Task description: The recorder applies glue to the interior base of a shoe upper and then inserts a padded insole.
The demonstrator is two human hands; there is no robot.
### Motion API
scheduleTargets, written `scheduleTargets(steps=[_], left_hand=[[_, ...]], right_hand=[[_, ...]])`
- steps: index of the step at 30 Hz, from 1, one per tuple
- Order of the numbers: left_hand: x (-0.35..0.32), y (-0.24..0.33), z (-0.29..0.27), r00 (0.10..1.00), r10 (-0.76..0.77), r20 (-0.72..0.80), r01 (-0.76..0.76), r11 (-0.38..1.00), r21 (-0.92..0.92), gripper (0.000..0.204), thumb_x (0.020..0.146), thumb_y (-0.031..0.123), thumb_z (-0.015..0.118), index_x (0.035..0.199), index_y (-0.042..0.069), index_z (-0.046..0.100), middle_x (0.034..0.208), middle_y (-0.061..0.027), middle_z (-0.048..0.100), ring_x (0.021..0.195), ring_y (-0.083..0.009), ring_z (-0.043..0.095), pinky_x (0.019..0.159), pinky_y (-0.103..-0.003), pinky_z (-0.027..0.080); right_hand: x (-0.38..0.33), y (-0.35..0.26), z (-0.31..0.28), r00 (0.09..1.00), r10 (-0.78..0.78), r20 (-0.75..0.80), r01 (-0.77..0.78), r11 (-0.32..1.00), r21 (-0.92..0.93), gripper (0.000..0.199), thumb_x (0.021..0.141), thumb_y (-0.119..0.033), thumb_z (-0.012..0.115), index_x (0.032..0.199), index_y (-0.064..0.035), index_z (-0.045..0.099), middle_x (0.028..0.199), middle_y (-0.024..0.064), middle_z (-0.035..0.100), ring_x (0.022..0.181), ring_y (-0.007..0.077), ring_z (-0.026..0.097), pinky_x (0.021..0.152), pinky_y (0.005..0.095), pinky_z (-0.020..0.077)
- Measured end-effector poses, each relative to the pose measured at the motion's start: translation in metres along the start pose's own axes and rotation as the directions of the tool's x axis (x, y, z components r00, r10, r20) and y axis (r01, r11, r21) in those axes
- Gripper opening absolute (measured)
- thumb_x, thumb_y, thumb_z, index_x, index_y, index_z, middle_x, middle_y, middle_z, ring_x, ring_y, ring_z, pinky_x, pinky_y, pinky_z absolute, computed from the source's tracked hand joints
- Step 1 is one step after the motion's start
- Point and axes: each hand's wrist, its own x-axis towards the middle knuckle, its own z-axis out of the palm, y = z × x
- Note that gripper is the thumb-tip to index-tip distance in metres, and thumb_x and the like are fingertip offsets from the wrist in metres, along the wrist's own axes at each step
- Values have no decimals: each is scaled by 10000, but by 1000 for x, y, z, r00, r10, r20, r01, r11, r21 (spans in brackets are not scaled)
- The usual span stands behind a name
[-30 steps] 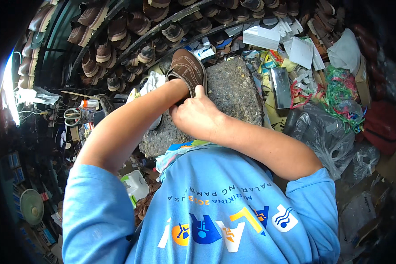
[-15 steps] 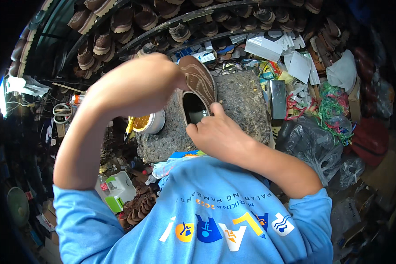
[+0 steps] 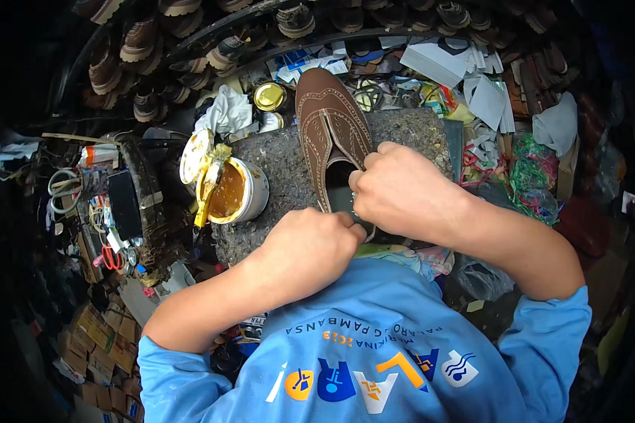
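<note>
A brown shoe upper (image 3: 331,113) with pale stitching and punched holes lies on the dark stone block (image 3: 268,158), toe pointing away from me. My right hand (image 3: 402,187) is closed on the right edge of its opening, fingers curled over the rim. At the heel end my left hand (image 3: 307,247) is closed, knuckles up, with its fingertips at the rear edge. Both sets of fingertips are partly hidden. Left of the shoe stands a white tub (image 3: 250,194) of amber glue-like paste, with a yellow-handled brush (image 3: 208,187) across its rim.
Racks of finished brown shoes (image 3: 296,21) curve along the far side. Beyond the block lie a round tin (image 3: 269,96), white cloth (image 3: 226,109) and paper sheets (image 3: 441,60). Scissors (image 3: 65,187) hang at left; plastic bags (image 3: 533,169) are heaped at right.
My left hand, blurred and raised beside the shoe's toe, has come down to the heel. My right hand has shifted from the heel to the opening's right edge. The view has moved too.
</note>
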Motion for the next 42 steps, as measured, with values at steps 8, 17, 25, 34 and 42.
scheduleTargets(steps=[8, 17, 25, 34, 42], left_hand=[[-2, -3, 3, 999, 32, 26, -30, 997, -64, 167, 822, 95, 606, 975, 58, 661, 837, -91, 688, 682, -307, 718, 568, -432, 578], [2, -1, -11, 999, -23, -42, 26, 998, 63, 174, 860, 117, 597, 1001, 37, 660, 938, -180, 662, 635, -308, 700, 542, -418, 570], [2, 13, -5, 997, 14, 79, -26, 986, 162, 189, 879, 102, 567, 1018, -6, 634, 917, -182, 686, 604, -298, 700, 497, -408, 555], [-9, 13, 3, 998, -11, -61, -1, 983, -184, 163, 756, 37, 654, 919, 42, 658, 790, -146, 682, 717, -370, 693, 626, -472, 565], [-15, 23, 13, 991, -77, -108, 62, 989, -136, 210, 798, 49, 679, 1008, 57, 676, 936, -149, 637, 728, -371, 683, 630, -482, 559]], right_hand=[[6, 7, 1, 990, -41, 135, 30, 996, 83, 131, 733, -182, 671, 664, -84, 723, 813, 82, 698, 777, 254, 726, 683, 395, 562], [-2, 13, 8, 995, -95, 22, 90, 981, 171, 110, 720, -132, 680, 627, -77, 667, 790, 63, 662, 725, 267, 727, 595, 393, 565], [0, 13, 6, 993, -91, 78, 78, 984, 161, 141, 763, -163, 657, 642, -95, 684, 780, 67, 674, 734, 265, 732, 585, 407, 556], [-13, 2, 0, 989, -147, 13, 142, 973, 183, 70, 731, -154, 680, 699, -95, 699, 818, 79, 665, 735, 286, 710, 570, 420, 536], [6, 26, 19, 809, 81, -583, 168, 918, 360, 339, 667, -24, 747, 949, -48, 560, 1078, 161, 575, 1053, 379, 610, 919, 445, 521]])
